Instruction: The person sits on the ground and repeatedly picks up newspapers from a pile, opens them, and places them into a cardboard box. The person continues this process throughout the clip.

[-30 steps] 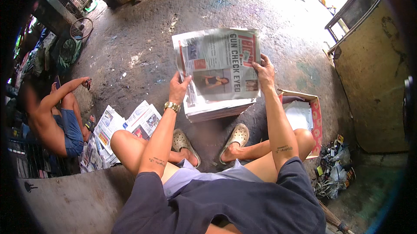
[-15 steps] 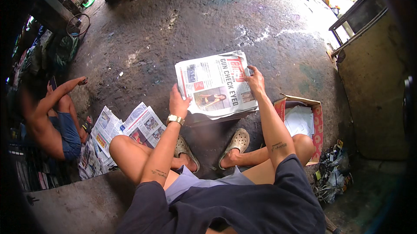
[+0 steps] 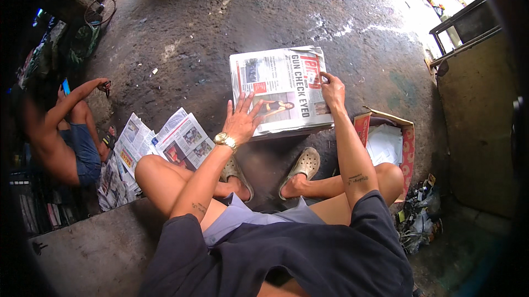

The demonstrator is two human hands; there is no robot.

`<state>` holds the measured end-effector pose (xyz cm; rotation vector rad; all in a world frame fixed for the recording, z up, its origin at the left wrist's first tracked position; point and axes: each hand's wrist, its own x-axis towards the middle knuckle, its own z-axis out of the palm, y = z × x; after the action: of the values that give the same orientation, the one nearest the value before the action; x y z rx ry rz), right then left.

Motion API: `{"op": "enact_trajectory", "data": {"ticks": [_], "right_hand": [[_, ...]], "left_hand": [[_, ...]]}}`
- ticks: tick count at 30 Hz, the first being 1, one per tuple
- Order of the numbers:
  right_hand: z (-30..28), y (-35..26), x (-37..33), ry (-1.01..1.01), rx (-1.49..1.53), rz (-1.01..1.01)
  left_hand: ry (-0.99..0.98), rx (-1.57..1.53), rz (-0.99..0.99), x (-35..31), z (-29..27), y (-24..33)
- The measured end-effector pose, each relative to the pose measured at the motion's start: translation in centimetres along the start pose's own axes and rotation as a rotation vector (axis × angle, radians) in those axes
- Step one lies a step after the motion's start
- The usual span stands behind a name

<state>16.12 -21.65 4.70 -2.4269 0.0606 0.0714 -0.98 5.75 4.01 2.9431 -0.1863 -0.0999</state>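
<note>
My left hand point(image 3: 242, 118) is lying palm down, fingers spread wide, on the lower left part of a thick, flat stack of grey-white printed newspapers point(image 3: 278, 85). My right hand point(image 3: 334, 92) is bending its fingers at the stack's right edge; whether it is pinching any sheet, I cannot tell. Both arms are reaching forward between and over my bent knees.

Rough, dark grey floor point(image 3: 187, 32) is stretching across the whole site, catching white glare at upper right. A tall, dull brown panel point(image 3: 476, 115) is standing along the right side. At left, a bare-backed person point(image 3: 60, 148) in blue shorts is sitting low, knees drawn up. Loose, overlapping colour-printed newspapers point(image 3: 184, 142) are lying fanned out between that person and my left knee. The stack is sitting straight ahead, just beyond my feet, a red and black heading running down its top sheet near the right edge. By my right knee, an open red patterned cardboard box point(image 3: 408, 151) is holding loose white paper sheets point(image 3: 384, 145). Behind the same knee, a heap of dark and clear plastic scraps point(image 3: 419, 224) is lying near the box. My feet are wearing beige perforated clogs point(image 3: 307, 162), toes toward the stack. A gold-coloured metal wristwatch point(image 3: 225, 139) is circling my left wrist. The seated person is holding up a small, flat, blue-lit device point(image 3: 66, 86).
</note>
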Motion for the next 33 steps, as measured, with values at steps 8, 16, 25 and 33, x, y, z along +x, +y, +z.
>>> {"op": "enact_trajectory", "data": {"ticks": [8, 16, 25, 33], "right_hand": [[7.2, -7.4, -3.5, -0.035, -0.170, -0.793], [7.9, -6.3, 2.9, 0.049, -0.510, -0.709], [4.1, -4.8, 5.3, 0.120, -0.540, -0.455], [1.8, -1.8, -2.2, -0.046, -0.496, -0.583]], "left_hand": [[-0.022, -0.009, 0.001, -0.1, -0.4, 0.1], [0.015, -0.104, -0.041, -0.8, 0.5, -0.2], [-0.012, -0.099, -0.045, -0.4, 0.6, -0.1], [0.066, -0.047, -0.005, -0.4, 1.3, -0.1]]}}
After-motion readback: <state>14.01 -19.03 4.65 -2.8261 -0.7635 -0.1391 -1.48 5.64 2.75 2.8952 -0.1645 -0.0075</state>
